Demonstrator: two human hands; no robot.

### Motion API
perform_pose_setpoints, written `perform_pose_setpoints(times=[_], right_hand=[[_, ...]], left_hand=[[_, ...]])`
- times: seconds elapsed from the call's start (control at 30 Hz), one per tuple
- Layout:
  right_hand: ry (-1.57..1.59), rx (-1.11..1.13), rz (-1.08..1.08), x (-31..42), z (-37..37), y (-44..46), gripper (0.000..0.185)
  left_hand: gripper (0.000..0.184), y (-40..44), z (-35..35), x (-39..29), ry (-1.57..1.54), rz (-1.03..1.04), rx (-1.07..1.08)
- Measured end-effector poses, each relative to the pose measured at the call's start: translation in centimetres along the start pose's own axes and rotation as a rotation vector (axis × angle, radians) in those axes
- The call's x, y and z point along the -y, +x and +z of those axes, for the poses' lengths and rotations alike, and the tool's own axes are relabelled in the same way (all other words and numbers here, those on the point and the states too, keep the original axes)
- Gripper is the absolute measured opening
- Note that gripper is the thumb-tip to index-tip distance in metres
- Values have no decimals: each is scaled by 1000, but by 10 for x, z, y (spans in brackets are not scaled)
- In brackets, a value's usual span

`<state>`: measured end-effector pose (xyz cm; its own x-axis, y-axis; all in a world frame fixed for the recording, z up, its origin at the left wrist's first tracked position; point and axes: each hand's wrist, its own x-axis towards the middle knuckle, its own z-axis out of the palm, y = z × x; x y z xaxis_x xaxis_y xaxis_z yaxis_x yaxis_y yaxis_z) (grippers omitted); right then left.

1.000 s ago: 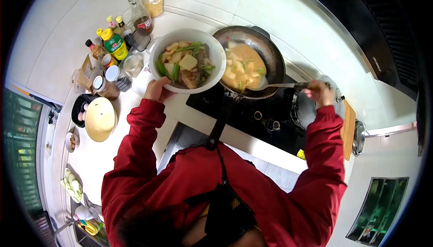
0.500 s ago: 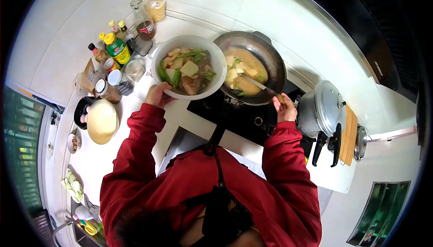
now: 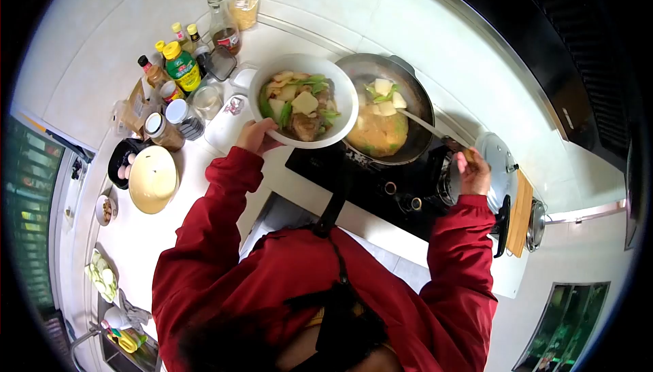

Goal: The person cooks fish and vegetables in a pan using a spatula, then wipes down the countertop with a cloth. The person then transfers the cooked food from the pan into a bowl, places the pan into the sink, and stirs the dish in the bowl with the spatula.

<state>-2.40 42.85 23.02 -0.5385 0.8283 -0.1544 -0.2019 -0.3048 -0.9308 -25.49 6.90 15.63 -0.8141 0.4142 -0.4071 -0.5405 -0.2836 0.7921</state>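
- Two hands were occupied: the left hand (image 3: 256,137) grasped the near-left rim of a white bowl (image 3: 349,97), while the right hand (image 3: 475,173) was closed around the grip of a long-handled cooking utensil (image 3: 423,124).
- The bowl, loaded with pale slices (image 3: 305,103) and green vegetables (image 3: 286,111), hung at the left of the wok (image 3: 416,90), overlapping its edge in this view; whether they touched could not be told.
- Pale chunks (image 3: 383,87) sat at the utensil's end, hiding its head, on the far side of the brown sauce (image 3: 376,134).
- A level head and a slow, even motion seemed best for that load, since loose chunks could slip off.
- The full bowl called for a firm, level hold.
- The left arm (image 3: 218,195) reached forward, elbow bent.
- The right arm (image 3: 462,249) bent outward, its hand near the pressure cooker (image 3: 493,151), the utensil slanting away leftward into the wok.
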Motion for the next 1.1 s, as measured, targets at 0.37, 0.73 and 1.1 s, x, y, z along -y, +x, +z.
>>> perform_pose_setpoints(times=[0.37,0.73,1.1], right_hand=[[-191,137,-115,89,33,-48,28],[-546,157,-205,107,103,-86,28],[-709,210,-488,138,104,-101,28]], left_hand=[[26,31,39,12,24,-86,145],[33,37,78,33,46,-51,327],[29,38,70,32,65,-70,192]])
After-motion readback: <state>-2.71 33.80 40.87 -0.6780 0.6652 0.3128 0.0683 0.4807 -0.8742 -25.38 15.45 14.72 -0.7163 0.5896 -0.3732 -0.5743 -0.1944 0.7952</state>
